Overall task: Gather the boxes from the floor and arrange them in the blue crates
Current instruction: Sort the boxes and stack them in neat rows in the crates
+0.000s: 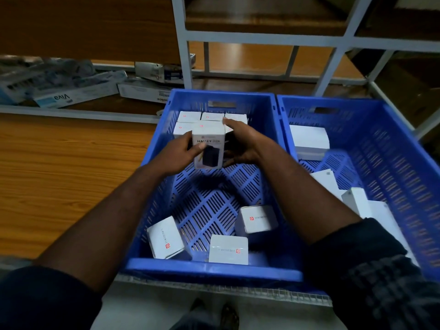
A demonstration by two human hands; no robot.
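Observation:
Two blue crates stand side by side on a shelf; the left crate [209, 270] holds a row of upright white boxes [189, 116] against its far wall. My left hand [177, 154] grips a white box with a dark product picture [209, 148], upright just in front of that row. My right hand [240, 144] reaches to the box's right side, fingers extended along it and the row behind. Three loose white boxes [228, 248] lie at the near end of the left crate. The right crate [404, 163] contains several white boxes [309, 141].
The crates rest on a wooden shelf [59, 177] with a white metal frame [183, 44]. At the back left lie long white and blue packages [69, 91]. My feet [214, 313] show on the pale floor below the shelf edge.

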